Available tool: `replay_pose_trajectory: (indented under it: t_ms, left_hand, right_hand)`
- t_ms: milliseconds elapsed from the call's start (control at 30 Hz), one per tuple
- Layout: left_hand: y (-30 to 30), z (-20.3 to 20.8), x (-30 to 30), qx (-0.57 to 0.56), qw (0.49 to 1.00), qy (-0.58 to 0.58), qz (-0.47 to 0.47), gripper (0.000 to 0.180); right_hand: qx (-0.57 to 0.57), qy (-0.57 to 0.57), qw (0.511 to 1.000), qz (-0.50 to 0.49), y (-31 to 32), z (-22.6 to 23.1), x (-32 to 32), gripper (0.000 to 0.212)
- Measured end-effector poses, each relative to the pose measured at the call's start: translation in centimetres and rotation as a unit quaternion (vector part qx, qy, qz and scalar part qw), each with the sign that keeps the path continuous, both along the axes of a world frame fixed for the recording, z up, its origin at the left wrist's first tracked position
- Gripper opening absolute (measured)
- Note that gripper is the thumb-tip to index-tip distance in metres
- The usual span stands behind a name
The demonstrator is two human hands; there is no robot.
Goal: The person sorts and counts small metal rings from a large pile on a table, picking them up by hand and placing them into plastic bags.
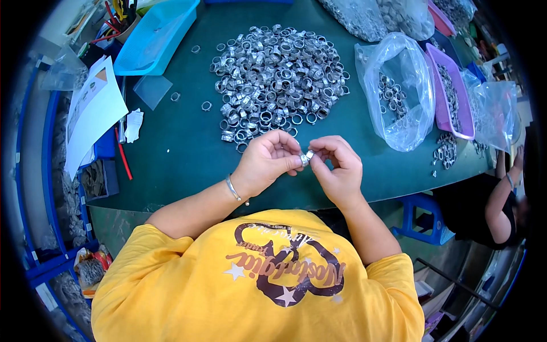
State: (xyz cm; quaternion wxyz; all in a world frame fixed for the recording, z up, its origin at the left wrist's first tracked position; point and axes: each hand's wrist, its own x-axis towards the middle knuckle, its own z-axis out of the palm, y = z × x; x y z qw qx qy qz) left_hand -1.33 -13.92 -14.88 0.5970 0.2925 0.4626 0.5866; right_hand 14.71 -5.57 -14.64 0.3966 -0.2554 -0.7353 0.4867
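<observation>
Close to the table's near edge, my left hand (266,161) and my right hand (339,170) meet over a small silvery metal ring (305,159). Thumb and fingers of each hand pinch it from opposite sides, and the fingertips hide part of it. Whether it is one ring or two together is too small to tell. Just beyond my hands lies a large heap of similar metal rings (279,74) on the green table (182,148). A few loose rings (206,106) lie left of the heap.
Right of the heap, an open clear plastic bag (402,128) holds more rings beside a pink tray (466,128). A blue basket (142,67), paper sheets (102,111) and a red stick (125,162) are at left. Another person (496,214) sits at right near a blue stool (424,219).
</observation>
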Motion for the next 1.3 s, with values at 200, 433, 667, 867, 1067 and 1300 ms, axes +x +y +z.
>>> replay_pose_trajectory:
  t_ms: [200, 433, 667, 867, 1067, 1300]
  left_hand:
    - [0.1, 0.7, -1.0, -0.070, 0.995, -0.021, -0.067, 0.018]
    - [0.9, 0.9, -3.4, 0.022, 0.898, 0.432, 0.080, 0.012]
    - [2.8, -1.4, -4.7, 0.142, 0.705, 0.684, 0.122, 0.014]
    - [2.2, -1.1, -4.3, 0.165, 0.813, 0.532, 0.168, 0.011]
    - [0.1, -0.5, -4.1, 0.020, 0.995, 0.003, 0.097, 0.014]
    - [0.3, -0.7, -2.8, -0.006, 0.996, -0.051, 0.070, 0.014]
  right_hand:
    - [0.123, -0.055, 0.980, 0.145, 1.0, 0.9, 0.6, 0.027]
    - [0.338, -0.143, 0.912, -0.184, 8.1, 3.9, 3.6, 0.030]
    - [0.427, -0.205, 0.863, -0.174, 9.5, 2.5, 0.7, 0.036]
    - [0.212, -0.206, 0.953, 0.064, 3.0, -1.7, -4.4, 0.017]
    - [0.132, -0.161, 0.977, 0.038, 3.8, -1.9, -3.6, 0.018]
    - [-0.175, 0.036, 0.979, 0.100, 1.7, 0.7, -3.2, 0.018]
